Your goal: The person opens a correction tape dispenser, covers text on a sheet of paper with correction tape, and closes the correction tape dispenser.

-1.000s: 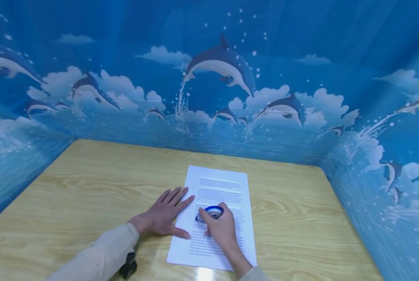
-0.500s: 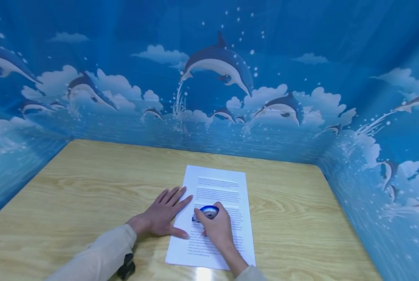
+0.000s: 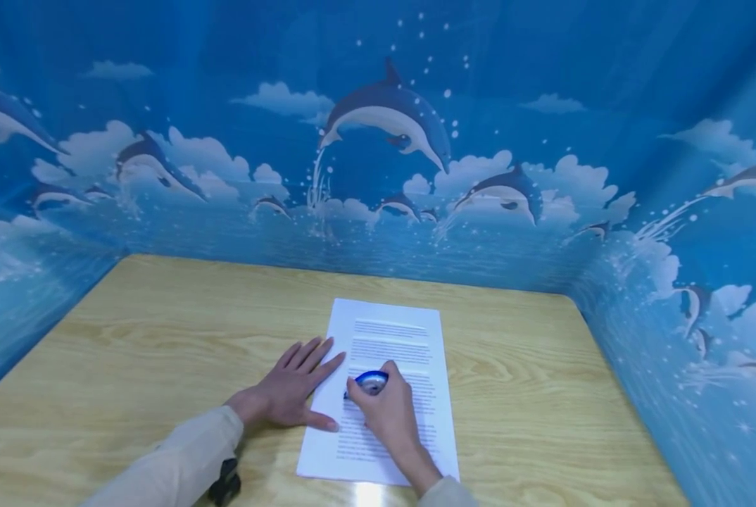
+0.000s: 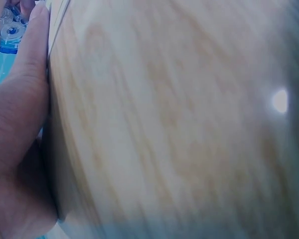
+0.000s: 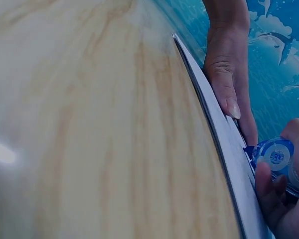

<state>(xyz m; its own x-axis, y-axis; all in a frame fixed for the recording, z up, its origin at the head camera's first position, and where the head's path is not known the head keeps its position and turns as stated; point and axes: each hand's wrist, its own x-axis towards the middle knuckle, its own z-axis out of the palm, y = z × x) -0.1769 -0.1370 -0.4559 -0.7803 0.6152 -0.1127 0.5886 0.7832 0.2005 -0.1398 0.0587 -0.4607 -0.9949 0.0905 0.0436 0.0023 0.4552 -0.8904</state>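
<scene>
A stack of printed white paper (image 3: 381, 310) lies on the table in front of me. My left hand (image 3: 291, 389) rests flat with spread fingers on its left edge, the thumb on the sheet. My right hand (image 3: 391, 415) grips a blue, see-through correction tape dispenser (image 3: 372, 382) between thumb and fingers. In the right wrist view the dispenser (image 5: 276, 155) has its tip down at the paper's surface, close to the left hand's fingers. The tip sits by the left ends of the printed lines, around mid-page. Part of the dispenser is hidden behind the right hand.
The light wood-grain table (image 3: 530, 394) extends on both sides of the paper. A blue curtain (image 3: 226, 232) printed with dolphins stands along its back and sides. Under the left sleeve a small black object (image 3: 226, 481) shows near the front edge.
The right hand and the correction tape have slid a little to the left across the page. The left hand stays in place on the paper, while the whole view has shifted slightly.
</scene>
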